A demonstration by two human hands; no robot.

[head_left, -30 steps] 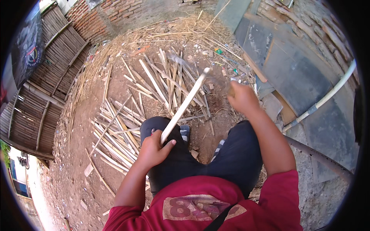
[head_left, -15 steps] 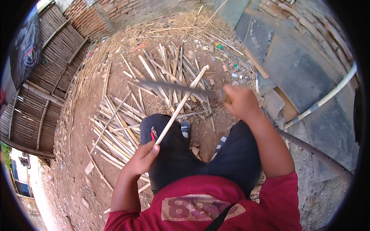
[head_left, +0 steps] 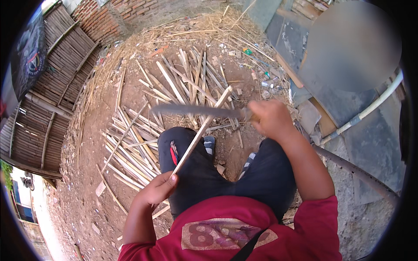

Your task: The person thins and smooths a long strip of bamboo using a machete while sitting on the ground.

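Note:
My left hand (head_left: pixel 160 188) is closed round the lower end of a pale split bamboo stick (head_left: pixel 198 136), which slants up and away to the right over my left knee. In my right hand (head_left: pixel 271 116) is the handle of a machete (head_left: pixel 196 110). Its long dark blade points left, slightly blurred, and lies across the upper part of the stick; whether the edge touches the wood I cannot tell. Something red and dark (head_left: pixel 174 152) shows at my left knee, beside the stick.
Split sticks lie in a far pile (head_left: pixel 191 78) and a left pile (head_left: pixel 130 139) on bare soil. Dark sheets (head_left: pixel 331 98) and a white pipe (head_left: pixel 370 108) are at the right. A woven bamboo wall (head_left: pixel 65 56) stands at the left, a brick wall (head_left: pixel 126 15) behind.
The machete has come nearer to me along the stick, and its blade now lies more level. My right hand has shifted slightly left. The stick's far end has dipped nearer.

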